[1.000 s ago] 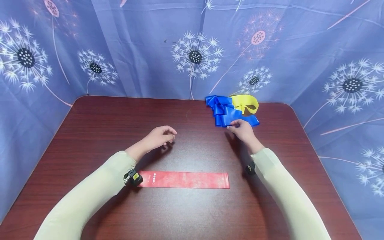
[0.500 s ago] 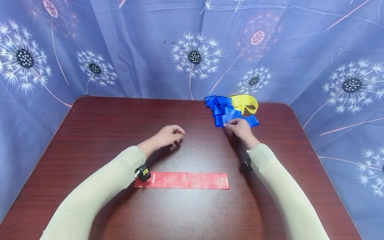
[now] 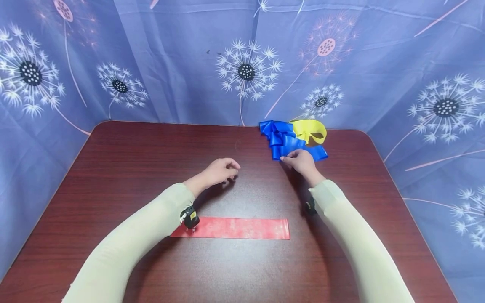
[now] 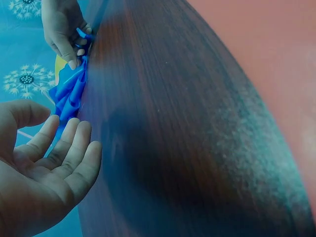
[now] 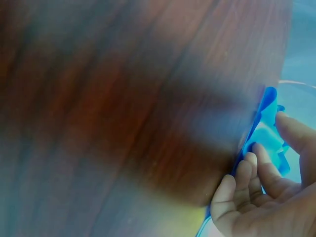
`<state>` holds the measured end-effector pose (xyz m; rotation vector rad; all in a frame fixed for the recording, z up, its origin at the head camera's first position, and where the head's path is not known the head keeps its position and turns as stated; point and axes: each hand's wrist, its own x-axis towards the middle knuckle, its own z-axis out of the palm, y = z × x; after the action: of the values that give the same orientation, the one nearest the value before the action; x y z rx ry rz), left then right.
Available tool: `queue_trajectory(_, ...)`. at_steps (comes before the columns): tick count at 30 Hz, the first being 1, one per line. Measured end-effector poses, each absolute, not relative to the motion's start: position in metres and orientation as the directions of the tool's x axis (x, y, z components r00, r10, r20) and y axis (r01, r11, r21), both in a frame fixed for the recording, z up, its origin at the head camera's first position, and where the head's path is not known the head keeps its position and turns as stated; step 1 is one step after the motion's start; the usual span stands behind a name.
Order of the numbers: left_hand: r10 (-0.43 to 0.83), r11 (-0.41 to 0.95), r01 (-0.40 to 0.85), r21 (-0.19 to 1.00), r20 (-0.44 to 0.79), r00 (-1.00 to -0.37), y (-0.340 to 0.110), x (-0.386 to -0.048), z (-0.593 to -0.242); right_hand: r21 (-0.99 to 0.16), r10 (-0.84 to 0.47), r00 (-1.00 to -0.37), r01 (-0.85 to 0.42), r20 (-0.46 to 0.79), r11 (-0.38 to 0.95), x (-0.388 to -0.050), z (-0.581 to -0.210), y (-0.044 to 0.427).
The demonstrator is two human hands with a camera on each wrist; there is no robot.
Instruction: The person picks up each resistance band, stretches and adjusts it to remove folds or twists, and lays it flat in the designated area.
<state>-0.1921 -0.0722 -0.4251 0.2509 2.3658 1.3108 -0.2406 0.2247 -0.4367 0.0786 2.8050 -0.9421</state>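
Note:
A crumpled blue resistance band (image 3: 276,136) lies at the back right of the table. My right hand (image 3: 302,162) is at its front edge; in the right wrist view the thumb and forefinger (image 5: 269,173) are apart, with blue band showing between them. Left of it my left hand (image 3: 221,170) is held over the table with loosely bent fingers and nothing in them. In the left wrist view that hand (image 4: 49,168) is palm up to the camera. A red resistance band (image 3: 242,228) lies flat nearer me, its left end partly hidden by the left wrist camera.
A looped yellow band (image 3: 310,129) lies against the blue one at the back. The dark wooden table (image 3: 151,147) is enclosed by a blue dandelion-print curtain (image 3: 189,63) behind and at both sides.
My left hand has moved to the right, toward the blue band. The right hand has shifted slightly left along the blue band's front edge. The bands look unmoved.

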Motion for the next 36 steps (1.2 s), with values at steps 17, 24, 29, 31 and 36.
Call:
queue_trajectory(17, 0.357, 0.540, -0.034, 0.841, -0.266, -0.896, -0.060, -0.198, -0.426, -0.557, 0.055, -0.969, 0.185, -0.242, 0.809, -0.242, -0.433, 0.217)
queue_trajectory(24, 0.356, 0.547, -0.026, 0.837, -0.261, -0.898, -0.061, -0.198, -0.424, -0.567, 0.057, -0.974, 0.175, -0.219, 0.805, -0.243, -0.436, 0.219)
queue_trajectory(29, 0.347, 0.537, -0.045, 0.843, -0.269, -0.898, -0.063, -0.196, -0.421, -0.622, 0.041, -0.982, 0.150, -0.186, 0.769, -0.240, -0.435, 0.223)
queue_trajectory(31, 0.340, 0.529, -0.057, 0.847, -0.273, -0.900, -0.064, -0.196, -0.418, -0.645, 0.034, -0.987, 0.129, -0.157, 0.754, -0.237, -0.433, 0.224)
queue_trajectory(36, 0.330, 0.514, -0.074, 0.854, -0.276, -0.903, -0.069, -0.195, -0.413, -0.672, 0.032, -0.994, 0.092, -0.101, 0.735, -0.230, -0.426, 0.222)
